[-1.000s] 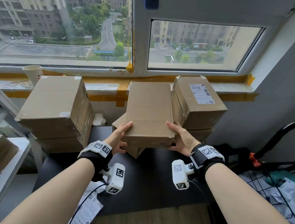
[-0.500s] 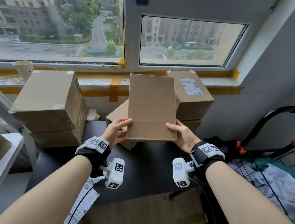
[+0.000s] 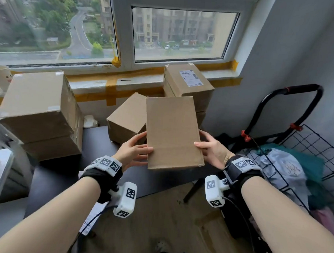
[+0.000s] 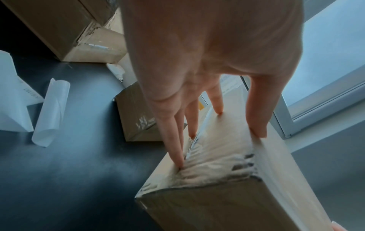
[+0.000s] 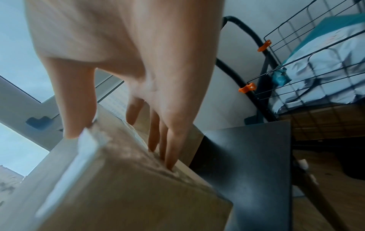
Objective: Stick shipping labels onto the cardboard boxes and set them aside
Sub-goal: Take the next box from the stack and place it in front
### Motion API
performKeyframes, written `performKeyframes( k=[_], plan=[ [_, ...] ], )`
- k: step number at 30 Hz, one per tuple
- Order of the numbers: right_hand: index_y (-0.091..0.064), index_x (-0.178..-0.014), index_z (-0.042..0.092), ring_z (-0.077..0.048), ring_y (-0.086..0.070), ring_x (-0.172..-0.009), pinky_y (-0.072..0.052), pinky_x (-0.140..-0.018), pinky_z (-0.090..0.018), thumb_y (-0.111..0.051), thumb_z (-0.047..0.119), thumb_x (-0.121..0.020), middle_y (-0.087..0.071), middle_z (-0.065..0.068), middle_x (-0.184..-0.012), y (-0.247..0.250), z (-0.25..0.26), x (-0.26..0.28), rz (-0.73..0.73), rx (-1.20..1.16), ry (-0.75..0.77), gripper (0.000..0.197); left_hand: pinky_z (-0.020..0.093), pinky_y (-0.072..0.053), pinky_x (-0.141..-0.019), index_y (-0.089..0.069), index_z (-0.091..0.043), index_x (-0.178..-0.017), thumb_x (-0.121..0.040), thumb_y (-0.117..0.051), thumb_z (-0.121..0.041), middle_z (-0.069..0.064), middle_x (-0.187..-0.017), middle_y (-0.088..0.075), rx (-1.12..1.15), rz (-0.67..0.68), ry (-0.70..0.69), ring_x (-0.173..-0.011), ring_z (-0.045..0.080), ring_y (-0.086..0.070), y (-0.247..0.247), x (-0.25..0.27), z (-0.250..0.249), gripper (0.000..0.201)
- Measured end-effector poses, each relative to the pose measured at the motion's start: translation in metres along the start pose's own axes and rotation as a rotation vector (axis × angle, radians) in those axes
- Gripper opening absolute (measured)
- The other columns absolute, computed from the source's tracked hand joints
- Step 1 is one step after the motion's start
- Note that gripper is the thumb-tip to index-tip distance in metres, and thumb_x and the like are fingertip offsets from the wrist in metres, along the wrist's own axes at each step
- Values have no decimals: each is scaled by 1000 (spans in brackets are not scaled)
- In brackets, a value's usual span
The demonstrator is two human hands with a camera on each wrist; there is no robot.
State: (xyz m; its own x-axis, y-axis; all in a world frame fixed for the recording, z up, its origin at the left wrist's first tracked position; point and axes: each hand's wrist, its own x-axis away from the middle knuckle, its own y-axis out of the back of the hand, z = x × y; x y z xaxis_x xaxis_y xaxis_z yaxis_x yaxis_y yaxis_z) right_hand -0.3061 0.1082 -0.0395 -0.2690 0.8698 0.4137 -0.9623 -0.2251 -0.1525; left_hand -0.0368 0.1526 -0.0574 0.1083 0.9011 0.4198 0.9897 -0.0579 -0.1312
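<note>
I hold a plain brown cardboard box [image 3: 172, 132] in the air over the black table [image 3: 64, 175], flat top face up and bare of any label. My left hand [image 3: 134, 149] grips its left side, thumb on the top edge and fingertips [image 4: 180, 162] on the taped side [image 4: 217, 164]. On the opposite side, my right hand [image 3: 209, 147] grips the same way, fingers [image 5: 171, 150] against the box [image 5: 118, 179]. A box with a white shipping label [image 3: 190, 77] sits stacked at the back right. Label sheets [image 3: 93, 217] hang at the table's near edge.
A smaller plain box [image 3: 126, 120] lies on the table behind the held one. Two large boxes [image 3: 39, 105] are stacked at the left. A curled backing strip [image 4: 51, 112] lies on the table. A black wire cart [image 3: 304, 151] with bags stands right. A paper cup [image 3: 1, 77] is on the sill.
Both hands have lifted the plain box off the smaller box beneath it and drawn it nearer and slightly right. The view has tipped downward.
</note>
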Motion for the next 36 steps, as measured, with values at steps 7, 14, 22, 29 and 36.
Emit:
performKeyframes(
  k=[7,14,22,29,36],
  plan=[
    [-40,-136,32,-25,-62,-95,-52,-76,-35,-47,-6,-87,-59,-8,-123,34,-24,13,-12,36,-87,63,38,-59,-73,-40,-36,-136,-84,-66,-5,8,-109,-66,-2,46,74,-87,29,-69,-33,-2,26,66],
    [-41,-137,30,-27,-65,-92,-53,-74,-35,-51,-4,-88,-63,-9,-117,61,-54,-12,-48,24,-172,61,44,-58,-75,-45,-27,-136,-84,-64,0,14,-117,-63,50,-66,111,-83,28,-66,-56,-25,57,61],
    [-40,-141,28,-27,-63,-102,-53,-82,-37,-53,-4,-88,-64,-5,-117,59,-63,-67,-8,28,-230,63,38,-53,-76,-42,-26,-139,-92,-49,5,3,-119,-62,136,-199,153,-99,23,-61,-57,-52,65,57],
    [-42,-141,23,-25,-64,-103,-53,-76,-32,-52,-4,-90,-66,-10,-115,50,-61,-102,-18,57,-211,58,47,-47,-94,-41,-22,-141,-92,-47,8,-2,-138,-52,178,-308,120,-123,23,-51,-49,-75,63,59],
    [-41,-140,12,-26,-56,-118,-47,-99,-43,-58,-6,-87,-57,-16,-131,47,-54,-120,-48,238,-136,59,36,-48,-89,-38,-15,-142,-91,-48,8,0,-140,-48,43,-402,75,-126,22,-49,-50,-84,55,57]
  ],
)
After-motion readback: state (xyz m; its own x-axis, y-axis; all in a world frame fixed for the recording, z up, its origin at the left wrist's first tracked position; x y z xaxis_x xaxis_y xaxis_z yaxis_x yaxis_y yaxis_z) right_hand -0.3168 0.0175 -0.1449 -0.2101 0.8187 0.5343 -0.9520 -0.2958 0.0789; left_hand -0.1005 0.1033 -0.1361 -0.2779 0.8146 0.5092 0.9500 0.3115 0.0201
